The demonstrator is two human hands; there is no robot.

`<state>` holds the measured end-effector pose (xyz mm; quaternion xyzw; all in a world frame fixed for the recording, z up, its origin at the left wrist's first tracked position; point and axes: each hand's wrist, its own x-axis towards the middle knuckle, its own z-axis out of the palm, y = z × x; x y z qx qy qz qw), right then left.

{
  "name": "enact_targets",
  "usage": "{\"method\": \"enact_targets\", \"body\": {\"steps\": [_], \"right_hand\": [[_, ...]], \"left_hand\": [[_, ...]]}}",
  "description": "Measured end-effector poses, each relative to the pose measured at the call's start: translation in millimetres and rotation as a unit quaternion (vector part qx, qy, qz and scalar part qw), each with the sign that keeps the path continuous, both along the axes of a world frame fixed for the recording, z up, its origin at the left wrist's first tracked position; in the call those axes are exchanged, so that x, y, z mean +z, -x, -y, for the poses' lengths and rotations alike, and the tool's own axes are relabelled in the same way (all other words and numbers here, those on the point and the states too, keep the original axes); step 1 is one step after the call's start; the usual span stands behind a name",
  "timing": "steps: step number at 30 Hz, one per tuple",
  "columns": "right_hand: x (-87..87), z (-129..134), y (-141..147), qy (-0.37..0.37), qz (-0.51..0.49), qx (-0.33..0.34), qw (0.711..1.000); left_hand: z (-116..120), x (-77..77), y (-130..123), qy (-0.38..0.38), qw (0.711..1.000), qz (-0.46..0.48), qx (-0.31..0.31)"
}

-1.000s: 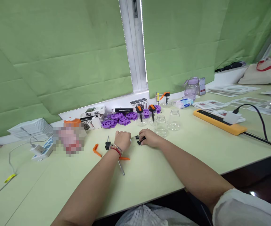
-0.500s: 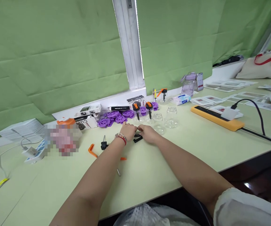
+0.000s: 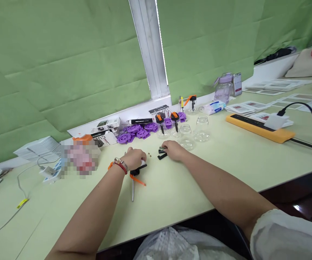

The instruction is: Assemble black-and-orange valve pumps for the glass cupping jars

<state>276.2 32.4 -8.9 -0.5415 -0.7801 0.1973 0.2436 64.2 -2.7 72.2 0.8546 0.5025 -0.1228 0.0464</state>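
My left hand [image 3: 134, 158], with bracelets at the wrist, is closed with its fingers bent downward. Below it lie a black plastic part [image 3: 135, 172], an orange lever [image 3: 139, 180] and a thin metal rod [image 3: 132, 191]. A small whitish piece shows by its fingertips; I cannot make out its kind. My right hand [image 3: 172, 150] has its fingers bent together at a small metal spring [image 3: 162, 147]; their grip is partly hidden. Black L-shaped pieces [image 3: 162, 156] lie under that hand. Two tiny brownish bits [image 3: 149, 155] rest between the hands.
Behind stand glass jars [image 3: 202, 130], jars with black and orange tops [image 3: 175, 124] and purple plastic discs [image 3: 142, 132]. An orange power strip [image 3: 260, 128] with a black cable lies right. Boxes [image 3: 105, 139] and a white power strip [image 3: 53, 173] are left.
My left hand has moved left, away from the right hand, to above the black part. The right hand stays by the spring and black pieces. The view has shifted slightly.
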Motion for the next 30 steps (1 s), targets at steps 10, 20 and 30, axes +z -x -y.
{"method": "enact_targets", "body": {"steps": [10, 20, 30], "right_hand": [[3.8, 3.0, 0.5, -0.001, 0.001, -0.004, 1.0], [2.5, 1.9, 0.1, 0.006, -0.01, -0.02, 1.0], [0.2, -0.5, 0.4, 0.009, -0.008, -0.033, 0.999]], "left_hand": [[-5.6, -20.7, 5.6, -0.017, 1.0, 0.016, 0.013], [-8.8, -27.6, 5.5, -0.036, 0.999, 0.024, 0.023], [-12.7, -21.1, -8.8, -0.056, 0.998, 0.027, 0.023]]}}
